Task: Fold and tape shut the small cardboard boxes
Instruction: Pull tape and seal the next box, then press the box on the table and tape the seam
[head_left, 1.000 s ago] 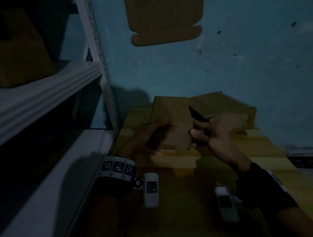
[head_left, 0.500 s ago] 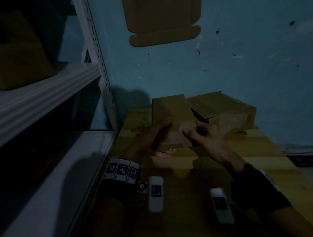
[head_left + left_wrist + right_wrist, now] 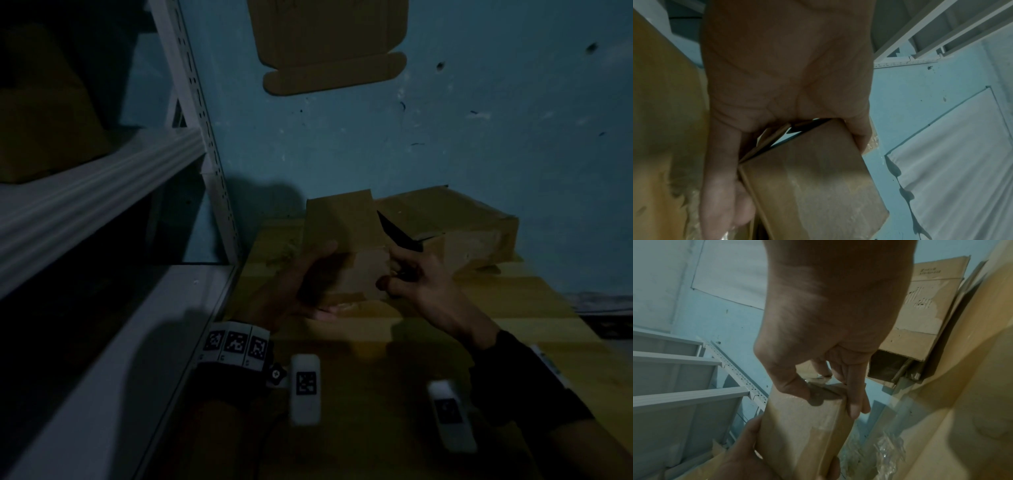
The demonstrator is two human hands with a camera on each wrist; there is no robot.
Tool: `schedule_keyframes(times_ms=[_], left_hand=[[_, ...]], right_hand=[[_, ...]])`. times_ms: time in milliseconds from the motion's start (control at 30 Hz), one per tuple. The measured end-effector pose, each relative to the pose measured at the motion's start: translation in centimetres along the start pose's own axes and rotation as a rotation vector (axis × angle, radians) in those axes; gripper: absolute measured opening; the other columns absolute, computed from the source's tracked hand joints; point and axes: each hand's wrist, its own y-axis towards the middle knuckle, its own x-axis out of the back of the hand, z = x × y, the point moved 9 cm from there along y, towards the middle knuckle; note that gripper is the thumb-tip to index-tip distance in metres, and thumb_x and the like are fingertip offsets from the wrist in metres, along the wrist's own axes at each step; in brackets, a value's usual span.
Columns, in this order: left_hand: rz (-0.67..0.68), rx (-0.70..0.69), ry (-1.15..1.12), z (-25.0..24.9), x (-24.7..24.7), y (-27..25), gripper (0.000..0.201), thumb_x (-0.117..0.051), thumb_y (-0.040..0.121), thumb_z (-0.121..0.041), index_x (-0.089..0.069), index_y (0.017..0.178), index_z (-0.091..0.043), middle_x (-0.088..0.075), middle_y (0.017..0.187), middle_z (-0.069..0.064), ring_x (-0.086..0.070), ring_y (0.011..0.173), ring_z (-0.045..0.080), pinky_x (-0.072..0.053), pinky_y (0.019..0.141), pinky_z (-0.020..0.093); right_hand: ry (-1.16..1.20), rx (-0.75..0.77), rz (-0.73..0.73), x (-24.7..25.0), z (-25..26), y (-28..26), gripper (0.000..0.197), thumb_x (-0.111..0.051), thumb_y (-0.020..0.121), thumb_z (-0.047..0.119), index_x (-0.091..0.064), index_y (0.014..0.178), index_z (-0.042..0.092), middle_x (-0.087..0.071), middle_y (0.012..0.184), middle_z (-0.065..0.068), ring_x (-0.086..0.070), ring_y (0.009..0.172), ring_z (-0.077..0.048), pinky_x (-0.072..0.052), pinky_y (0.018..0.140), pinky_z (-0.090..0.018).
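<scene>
My left hand (image 3: 301, 284) fingers curl round one end of the small cardboard box (image 3: 356, 260), gripping it. My right hand (image 3: 421, 284) pinches the opposite end, thumb against fingers (image 3: 854, 402), a dark blade (image 3: 397, 233) jutting above them. Beyond the fingertips sits a larger carton (image 3: 462, 229) against the blue wall (image 3: 445, 120).

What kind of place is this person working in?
Probably a storeroom or small packing area. A metal shelving rack stands against a bare blue wall, flattened cardboard boxes are stacked nearby, and both hands hold a small taped cardboard box over a wooden table.
</scene>
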Motion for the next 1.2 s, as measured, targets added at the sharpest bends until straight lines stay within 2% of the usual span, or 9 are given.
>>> schedule_keyframes(times_ms=[200,433,600,767,900,1000,1100,1167,1200], left_hand=[[0.019,0.023,0.039,0.5,0.1,0.3,0.066,-0.073,0.069,-0.061,-0.063,0.12,-0.021,-0.07,0.117,0.009,-0.069,0.102,0.041,-0.053,0.092,0.061],[0.083,0.052,0.137,1.3,-1.3,0.7,0.081,-0.073,0.068,-0.071,-0.061,0.125,-0.013,-0.072,0.113,0.017,-0.072,0.09,0.037,-0.056,0.091,0.054],[0.067,0.055,0.081,1.3,-0.5,0.8,0.086,-0.078,0.061,-0.073,-0.062,0.125,-0.018,-0.07,0.117,0.014,-0.071,0.094,0.04,-0.057,0.084,0.058],[0.091,0.043,0.06,1.0,-0.8,0.2,0.062,-0.068,0.073,-0.062,-0.066,0.112,-0.014,-0.066,0.121,0.017,-0.061,0.108,0.052,-0.039,0.1,0.07],[0.092,0.06,0.087,0.8,-0.6,-0.2,0.064,-0.065,0.072,-0.06,-0.064,0.118,-0.016,-0.066,0.123,0.017,-0.064,0.098,0.049,-0.055,0.085,0.054],[0.096,0.053,0.09,0.7,-0.5,-0.3,0.059,-0.064,0.073,-0.059,-0.064,0.116,-0.018,-0.069,0.119,0.013,-0.064,0.098,0.05,-0.053,0.088,0.055],[0.118,0.056,0.087,0.9,-0.2,-0.1,0.061,-0.065,0.077,-0.057,-0.062,0.124,-0.018,-0.068,0.122,0.013,-0.065,0.102,0.051,-0.053,0.092,0.059],[0.141,0.067,0.09,1.1,-0.1,0.1,0.065,-0.07,0.079,-0.058,-0.06,0.128,-0.016,-0.068,0.121,0.016,-0.064,0.103,0.052,-0.05,0.095,0.062],[0.149,0.076,0.084,1.2,-0.1,0.1,0.067,-0.073,0.077,-0.057,-0.06,0.128,-0.015,-0.069,0.12,0.017,-0.063,0.105,0.053,-0.05,0.096,0.062]], right_hand=[[-0.043,0.008,-0.055,-0.2,0.5,-0.1,0.025,-0.071,0.092,0.036,-0.056,0.111,0.031,-0.057,0.07,0.037,-0.058,0.073,0.015,-0.046,0.069,-0.009],[-0.181,0.025,-0.162,0.1,1.4,-0.2,0.03,-0.081,0.085,0.037,-0.054,0.097,0.041,-0.068,0.078,0.023,-0.065,0.076,0.014,-0.047,0.06,-0.004],[-0.21,0.024,-0.114,0.4,0.8,0.0,0.019,-0.079,0.087,0.036,-0.063,0.091,0.026,-0.071,0.076,0.013,-0.068,0.072,-0.002,-0.051,0.063,-0.015],[-0.168,-0.001,-0.045,0.5,0.0,0.0,0.017,-0.077,0.089,0.025,-0.059,0.089,0.024,-0.067,0.076,0.015,-0.063,0.074,0.003,-0.047,0.066,-0.011],[-0.101,-0.023,-0.023,1.1,-0.8,0.1,0.039,-0.075,0.09,0.013,-0.045,0.086,0.037,-0.061,0.072,0.025,-0.056,0.068,0.012,-0.045,0.065,-0.009],[-0.083,-0.025,-0.007,1.4,-1.2,0.0,0.049,-0.071,0.092,0.003,-0.038,0.087,0.039,-0.056,0.064,0.034,-0.056,0.065,0.014,-0.043,0.063,-0.007],[-0.055,-0.027,-0.01,1.1,-0.7,0.0,0.039,-0.068,0.095,0.009,-0.042,0.087,0.037,-0.058,0.064,0.036,-0.057,0.065,0.014,-0.045,0.063,-0.009],[-0.011,-0.021,-0.02,1.3,-0.8,-0.4,0.006,-0.066,0.096,0.027,-0.062,0.1,0.026,-0.065,0.07,0.031,-0.063,0.069,0.01,-0.049,0.063,-0.012],[0.01,-0.015,-0.027,1.4,-1.0,-0.3,0.028,-0.064,0.095,0.033,-0.067,0.117,0.016,-0.068,0.074,0.029,-0.066,0.073,0.008,-0.05,0.064,-0.012]])
